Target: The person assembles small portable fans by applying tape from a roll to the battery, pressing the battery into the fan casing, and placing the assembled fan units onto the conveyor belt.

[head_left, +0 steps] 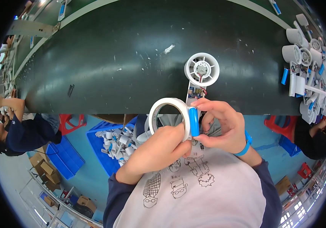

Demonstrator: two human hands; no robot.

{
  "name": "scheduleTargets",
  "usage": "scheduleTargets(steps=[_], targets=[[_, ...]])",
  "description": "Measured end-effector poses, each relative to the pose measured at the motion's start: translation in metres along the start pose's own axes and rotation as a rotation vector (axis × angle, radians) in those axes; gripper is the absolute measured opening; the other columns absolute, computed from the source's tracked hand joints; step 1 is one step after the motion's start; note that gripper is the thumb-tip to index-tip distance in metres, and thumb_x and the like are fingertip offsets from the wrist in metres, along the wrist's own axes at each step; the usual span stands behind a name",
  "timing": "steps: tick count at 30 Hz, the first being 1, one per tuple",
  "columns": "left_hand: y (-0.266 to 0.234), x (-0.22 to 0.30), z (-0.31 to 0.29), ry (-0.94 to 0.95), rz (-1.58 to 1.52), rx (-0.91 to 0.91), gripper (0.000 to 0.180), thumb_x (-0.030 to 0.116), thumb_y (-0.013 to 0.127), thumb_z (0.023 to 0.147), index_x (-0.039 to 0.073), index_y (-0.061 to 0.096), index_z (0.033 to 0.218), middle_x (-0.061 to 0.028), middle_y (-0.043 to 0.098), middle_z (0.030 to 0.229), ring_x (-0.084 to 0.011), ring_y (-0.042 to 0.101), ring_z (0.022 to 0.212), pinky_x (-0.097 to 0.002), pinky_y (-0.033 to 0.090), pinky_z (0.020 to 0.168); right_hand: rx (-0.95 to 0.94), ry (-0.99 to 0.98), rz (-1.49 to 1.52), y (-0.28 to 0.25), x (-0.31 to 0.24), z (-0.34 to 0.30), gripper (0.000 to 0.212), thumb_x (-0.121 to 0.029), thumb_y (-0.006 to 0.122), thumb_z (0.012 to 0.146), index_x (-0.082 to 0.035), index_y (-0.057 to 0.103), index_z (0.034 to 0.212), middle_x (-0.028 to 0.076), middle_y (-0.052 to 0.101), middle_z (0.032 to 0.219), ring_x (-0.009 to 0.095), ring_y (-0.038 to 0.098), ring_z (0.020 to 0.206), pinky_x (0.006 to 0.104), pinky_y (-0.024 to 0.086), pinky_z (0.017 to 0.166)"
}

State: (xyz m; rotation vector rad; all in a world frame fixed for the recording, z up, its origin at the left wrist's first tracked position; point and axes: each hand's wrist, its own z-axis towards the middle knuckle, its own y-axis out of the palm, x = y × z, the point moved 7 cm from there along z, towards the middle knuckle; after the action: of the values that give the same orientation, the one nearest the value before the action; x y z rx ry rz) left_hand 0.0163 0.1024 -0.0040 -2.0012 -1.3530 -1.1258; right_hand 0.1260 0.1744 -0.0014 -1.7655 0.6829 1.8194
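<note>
My left hand (pixel 161 146) is closed around the lower side of a roll of white tape (pixel 156 110), held upright in front of my chest. Against the roll's right side stands a blue cylindrical battery (pixel 194 122). My right hand (pixel 225 123) pinches it end to end between thumb and forefinger. Just beyond lies a handheld fan part with a round white fan housing (pixel 211 62) and a handle with a bare circuit board (pixel 196 92), its display lit. The handle's near end is hidden by the tape and my fingers, so I cannot tell whether the battery joins it.
A dark work table (pixel 113 79) spans ahead, with a small black object (pixel 70 90) at left. Fan parts (pixel 303 76) are heaped at the far right. Below the near edge, at left, a blue crate (pixel 104 152) holds more parts. Other people (pixel 31 129) sit on both sides.
</note>
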Motion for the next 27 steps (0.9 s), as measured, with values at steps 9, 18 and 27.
scheduleTargets(steps=[9,18,27], targets=[[0.011,-0.018,-0.011,0.021,0.241,0.069,0.015,0.002,0.046,0.084,-0.005,0.046,0.097,-0.0150,0.062,0.067,-0.0309,0.065,0.063,-0.0402,0.051,0.062,0.117,-0.142,-0.217,0.010,-0.018,-0.018,0.052,0.006,0.076,0.063,-0.003,0.049,0.106,0.018,0.063,0.111,0.013,0.054,0.071,0.0253,0.048,0.067],[0.020,-0.019,-0.016,-0.066,-0.145,0.100,0.013,0.003,0.044,0.085,-0.004,0.050,0.095,-0.0111,0.060,0.064,-0.0233,0.061,0.058,-0.0351,0.049,0.057,0.227,-0.239,-0.091,0.019,0.002,-0.037,0.058,0.011,0.074,0.066,-0.009,0.033,0.101,0.030,0.055,0.120,0.012,0.052,0.064,0.0268,0.048,0.065],[-0.001,-0.036,-0.032,0.055,-0.430,0.247,0.022,0.001,0.050,0.089,-0.002,0.058,0.109,-0.0119,0.054,0.119,-0.0166,0.060,0.095,-0.0303,0.052,0.078,0.465,-0.170,0.016,0.001,0.004,-0.045,0.052,0.009,0.066,0.070,-0.009,0.033,0.106,0.029,0.048,0.126,0.015,0.058,0.077,0.0323,0.045,0.084]])
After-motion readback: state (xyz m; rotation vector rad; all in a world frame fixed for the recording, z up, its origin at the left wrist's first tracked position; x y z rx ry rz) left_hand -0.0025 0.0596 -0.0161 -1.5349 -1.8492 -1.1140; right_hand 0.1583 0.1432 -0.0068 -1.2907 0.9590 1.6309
